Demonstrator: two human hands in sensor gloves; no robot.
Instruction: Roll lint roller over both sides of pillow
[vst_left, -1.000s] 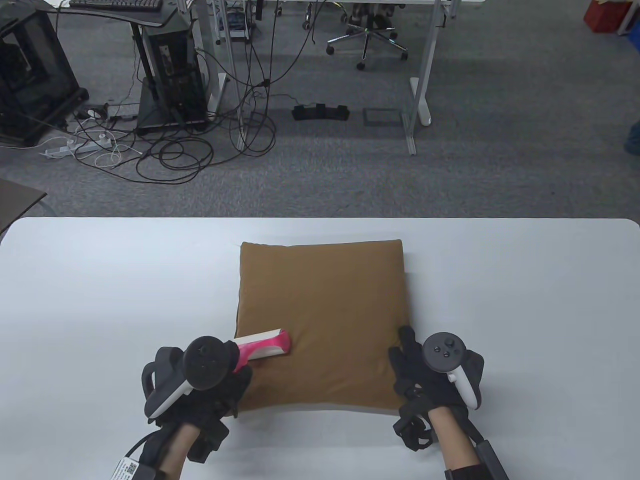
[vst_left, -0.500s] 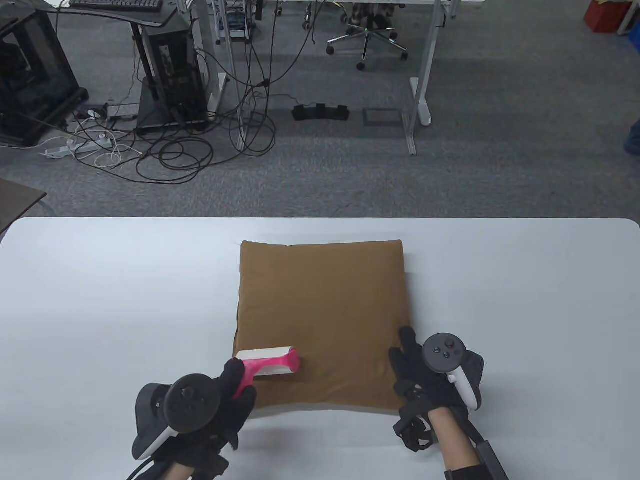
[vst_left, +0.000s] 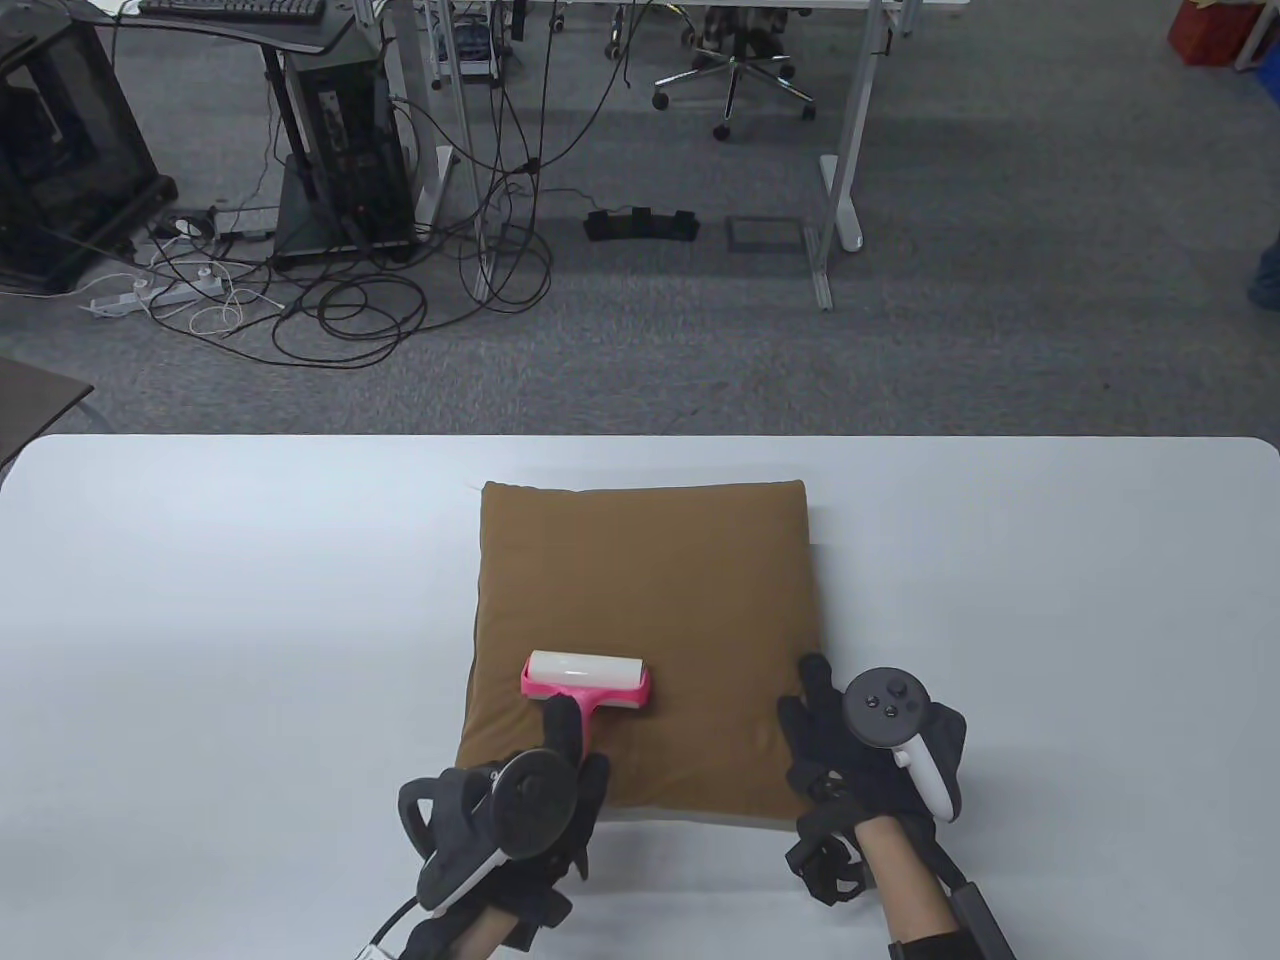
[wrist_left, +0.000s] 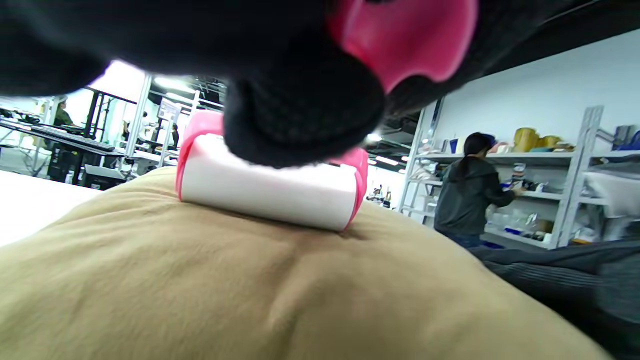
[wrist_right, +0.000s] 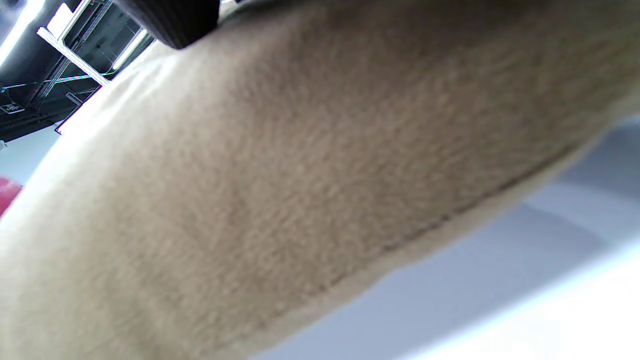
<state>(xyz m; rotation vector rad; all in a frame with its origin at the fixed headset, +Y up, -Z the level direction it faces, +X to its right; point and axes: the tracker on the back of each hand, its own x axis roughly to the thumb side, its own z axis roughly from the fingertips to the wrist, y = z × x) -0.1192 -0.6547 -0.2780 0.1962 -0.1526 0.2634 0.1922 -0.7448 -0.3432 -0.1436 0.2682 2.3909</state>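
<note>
Since the earlier frames, left hand (vst_left: 520, 800) is sitting further right, at the pillow's near edge, and the lint roller (vst_left: 585, 683), which was lying slantwise at the near-left corner, is now squared up with its white drum crosswise and handle pointing toward the person. Right hand (vst_left: 860, 755) is staying put.

Table view: pillow (vst_left: 650, 590), brown, is lying flat at mid-table on the white table (vst_left: 220, 600). Left forearm is coming in from the bottom edge, tracker on the back of the hand facing up. Left hand is gripping the pink handle, one finger (vst_left: 560, 725) stretched along it toward the drum. Drum is resting on the near-left part of the pillow top. Right forearm is entering at bottom right; right hand is lying palm-down, fingers (vst_left: 815, 690) spread flat on the pillow's near-right corner, holding nothing.

Left wrist view: gloved fingers (wrist_left: 300, 110) are filling the top, wrapped about the pink handle. Lint roller (wrist_left: 270, 190) drum is pressing into the pillow (wrist_left: 225, 290), denting the fabric slightly.

Right wrist view: pillow (wrist_right: 300, 165) side and seam are filling the frame at close range, blurred, with the table (wrist_right: 500, 280) below. One dark fingertip (wrist_right: 172, 20) is showing at the top edge, against the fabric.
</note>
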